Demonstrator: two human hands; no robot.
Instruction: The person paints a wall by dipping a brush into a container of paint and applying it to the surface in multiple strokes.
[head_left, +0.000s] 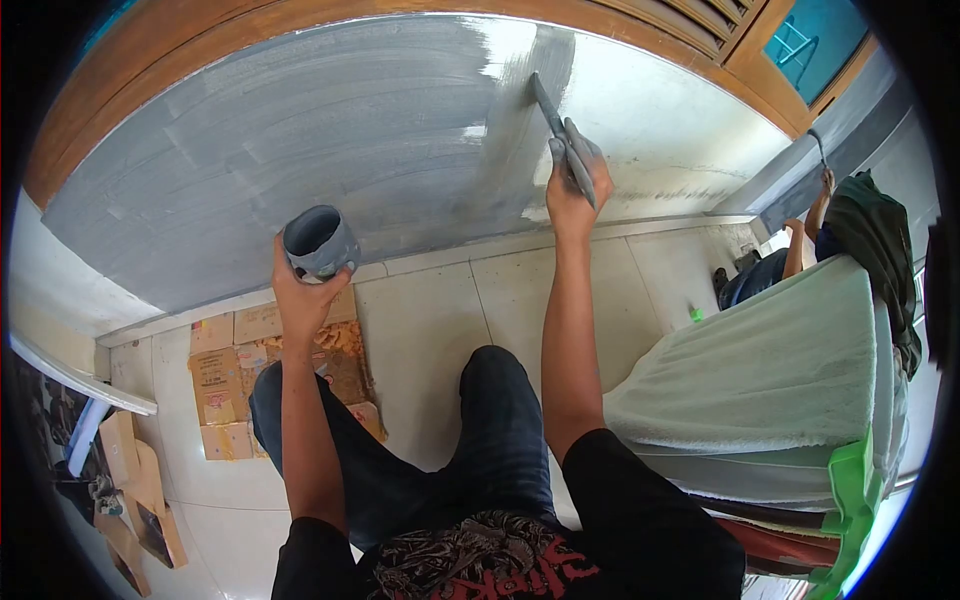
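My left hand (300, 303) is wrapped round a grey-smeared can (345, 248), tilted so its dark opening shows; the contents are in shadow. My right hand (578, 192) grips a paintbrush (549, 110) by its handle, its tip right at the wall. Grey paint smears mark the fingers and the brush. To the left, the wall's grey painted area (300, 130) is broad and streaky. Right of the brush lies a pale unpainted area (680, 125), with a grey strip running down beside it and ragged white patches near the top.
Wooden trim (350, 12) borders the wall above. Flattened cardboard (215, 385) lies on the tiled floor (420, 315) at left. A towel-hung rack (850, 490) stands close on my right. Beyond it, another person (760, 280) works at the wall with a raised arm. Wooden pieces (140, 480) lie lower left.
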